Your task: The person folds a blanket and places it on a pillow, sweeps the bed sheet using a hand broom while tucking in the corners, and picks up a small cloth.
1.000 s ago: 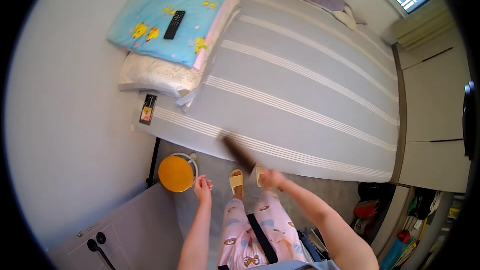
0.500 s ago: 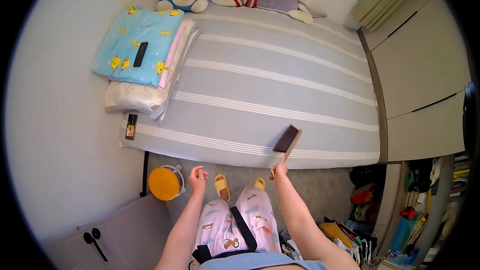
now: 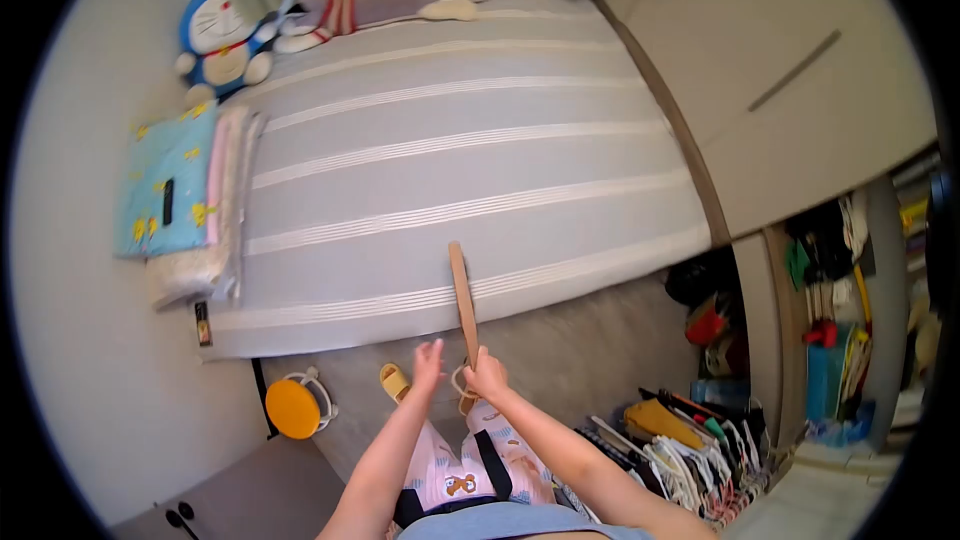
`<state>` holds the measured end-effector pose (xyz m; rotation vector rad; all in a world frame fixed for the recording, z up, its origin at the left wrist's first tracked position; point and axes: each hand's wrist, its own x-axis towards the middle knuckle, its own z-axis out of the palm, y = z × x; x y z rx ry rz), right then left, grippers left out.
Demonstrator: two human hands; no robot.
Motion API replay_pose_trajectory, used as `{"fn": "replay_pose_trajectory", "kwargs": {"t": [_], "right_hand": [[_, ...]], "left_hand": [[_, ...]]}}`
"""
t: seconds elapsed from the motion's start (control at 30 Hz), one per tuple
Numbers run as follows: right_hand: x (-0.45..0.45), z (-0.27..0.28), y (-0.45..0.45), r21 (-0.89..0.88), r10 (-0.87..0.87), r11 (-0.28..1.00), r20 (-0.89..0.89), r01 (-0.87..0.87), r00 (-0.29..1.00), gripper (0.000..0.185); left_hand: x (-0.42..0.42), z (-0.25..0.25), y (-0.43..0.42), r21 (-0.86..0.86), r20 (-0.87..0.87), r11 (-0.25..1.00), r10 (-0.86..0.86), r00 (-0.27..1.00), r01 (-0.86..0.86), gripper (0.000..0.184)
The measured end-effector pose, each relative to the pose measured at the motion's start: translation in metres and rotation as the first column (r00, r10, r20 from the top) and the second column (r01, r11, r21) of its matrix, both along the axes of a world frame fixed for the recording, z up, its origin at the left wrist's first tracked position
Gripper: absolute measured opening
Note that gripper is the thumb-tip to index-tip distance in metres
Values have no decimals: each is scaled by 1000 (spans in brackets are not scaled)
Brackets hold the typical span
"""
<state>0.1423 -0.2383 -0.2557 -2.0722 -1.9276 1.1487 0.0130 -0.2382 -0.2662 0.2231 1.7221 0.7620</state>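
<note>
A bed brush (image 3: pixel 462 290) with a long wooden back and handle is gripped in my right hand (image 3: pixel 487 376). It points away from me over the front edge of the bed, and its dark bristles are turned out of sight. A pale cord loop hangs at the handle end beside my fingers. Just to the left, my left hand (image 3: pixel 429 366) is raised with its fingers apart, holding nothing and not touching the brush. The striped grey sheet (image 3: pixel 440 175) covers the bed beyond both hands.
Folded bedding (image 3: pixel 185 180) with a dark remote (image 3: pixel 168 202) on it lies at the bed's left. A phone (image 3: pixel 203 324) rests at the near left corner. Plush toys (image 3: pixel 222 45) sit at the back. An orange stool (image 3: pixel 293 409) and hangers (image 3: pixel 680 460) flank me.
My view has turned, so the bed appears shifted left and tilted. The brush has swung inward and rotated, hiding its bristles. My two hands have come closer together.
</note>
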Motion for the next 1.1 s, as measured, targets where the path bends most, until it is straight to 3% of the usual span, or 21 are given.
{"fn": "replay_pose_trajectory", "kwargs": {"t": [0.03,0.07,0.17,0.23,0.33,0.43,0.5,0.57,0.63,0.7,0.8,0.9,0.93,1.03,1.1], "right_hand": [[16,7,4,6,-1,1000,30,1,1000,32],[33,9,2,29,2,1000,34,-3,999,34],[72,14,-3,113,-3,994,4,3,1000,37],[95,17,-10,199,-34,979,-67,47,997,38],[131,21,-8,103,-142,979,-268,175,953,39],[159,8,5,-269,-242,952,-364,148,899,38],[165,13,13,-117,-318,947,-244,298,916,37],[180,41,40,11,-503,862,-115,507,857,37],[195,60,62,-21,-564,826,-51,564,824,40],[213,71,78,-20,-640,768,-44,640,767,42],[254,96,94,2,-644,764,-33,645,764,48],[301,78,86,336,-656,675,-134,657,743,51],[323,77,79,283,-622,679,-269,678,735,48],[391,65,55,426,-633,442,-475,790,611,30],[440,58,36,346,-784,280,-456,895,422,25]], "left_hand": [[25,6,10,-5,285,1000,7,959,-5,36],[50,10,15,-25,547,1000,23,837,-11,36],[116,-26,26,107,324,983,-175,930,148,26],[140,-25,35,46,373,997,-79,924,66,15],[162,-27,46,1,484,998,48,874,-56,12],[177,-27,64,18,587,996,-80,806,85,15],[195,-16,82,121,499,942,-331,801,313,19],[230,-5,121,208,350,752,-654,671,625,26],[258,1,144,247,-19,516,-843,537,820,29],[289,6,160,283,-371,293,-845,386,913,28],[336,24,187,256,-410,198,-864,292,946,24],[386,9,201,329,-197,302,-905,378,895,29],[403,16,202,316,-225,286,-904,364,905,25],[459,29,206,314,-188,268,-923,337,911,22],[499,27,206,320,-243,190,-931,274,928,21]]}}
